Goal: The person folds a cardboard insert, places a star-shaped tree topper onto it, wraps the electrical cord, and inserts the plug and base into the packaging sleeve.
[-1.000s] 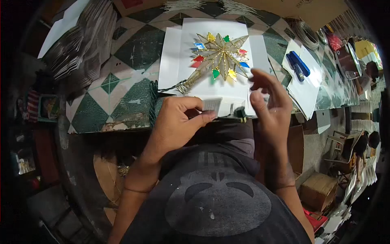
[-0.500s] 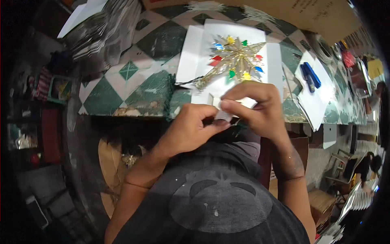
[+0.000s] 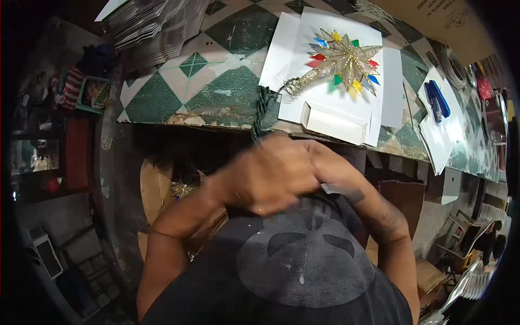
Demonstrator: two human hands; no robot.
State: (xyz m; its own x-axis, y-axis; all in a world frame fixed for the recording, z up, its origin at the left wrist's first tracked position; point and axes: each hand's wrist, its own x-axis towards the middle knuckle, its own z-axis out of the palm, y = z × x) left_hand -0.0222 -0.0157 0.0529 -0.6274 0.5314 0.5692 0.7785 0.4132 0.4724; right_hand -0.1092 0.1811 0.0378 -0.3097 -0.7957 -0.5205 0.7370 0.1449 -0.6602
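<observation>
Blurred by motion, my left hand (image 3: 265, 176) is in front of my shirt, just below the table edge. My right hand (image 3: 309, 154) overlaps it, its fingers mostly hidden. A small pale piece (image 3: 331, 188) shows by the right wrist; what holds it is unclear. Dark green twisted cord (image 3: 260, 111) hangs over the table edge down to the hands. It runs to a gold-edged star ornament (image 3: 349, 60) with coloured tips, which lies on an opened white box (image 3: 319, 103). The box's folded front flap stands at the table edge.
A blue stapler (image 3: 437, 101) rests on white sheets (image 3: 448, 130) at the right of the green and white patterned table (image 3: 222, 89). Stacked flat sheets (image 3: 146, 32) stand at the back left. Coiled wire (image 3: 448, 67) and a cardboard box (image 3: 441, 16) are at the back right.
Both hands have come down and together, off the white box flap and below the table edge. The view has shifted, so the table and star appear further up and right.
</observation>
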